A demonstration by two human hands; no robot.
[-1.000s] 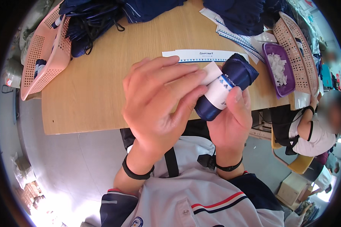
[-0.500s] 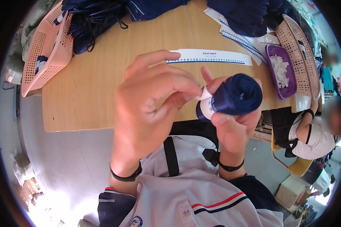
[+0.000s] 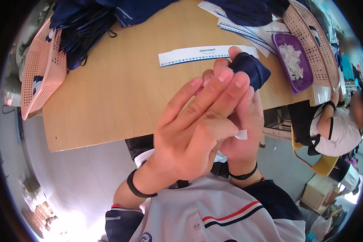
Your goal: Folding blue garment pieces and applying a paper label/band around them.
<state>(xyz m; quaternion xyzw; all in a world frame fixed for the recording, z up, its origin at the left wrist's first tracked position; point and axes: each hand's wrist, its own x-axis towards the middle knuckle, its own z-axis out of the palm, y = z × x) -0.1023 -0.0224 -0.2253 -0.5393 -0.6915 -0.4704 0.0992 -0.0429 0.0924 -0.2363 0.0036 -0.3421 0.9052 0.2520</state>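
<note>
A tightly rolled bundle of navy cloth (image 3: 252, 69) is in my right hand (image 3: 246, 147), which cups it from below and behind, its thumb partly hidden. My left hand (image 3: 191, 131) lies over the near side of the bundle, fingers stretched along it and hiding most of it. By the left thumb a small white slip of paper (image 3: 241, 134) sticks out, apparently pinched there. The paper band round the roll is covered by my fingers. Beyond the hands, a long white printed paper band (image 3: 181, 58) with a blue patterned edge lies on the table.
Navy drawstring cloth items (image 3: 84, 24) are piled at the far left of the table (image 3: 109, 101). Pink baskets (image 3: 44, 76) flank it; a purple tray (image 3: 281, 74) holds white paper scraps. More printed bands (image 3: 238, 27) lie far right. Another person (image 3: 330, 129) sits at the right.
My left hand has moved right, from lifting a white tab on the band to lying over the roll. The roll has tilted away and up, and the white slip now sits by the left thumb.
</note>
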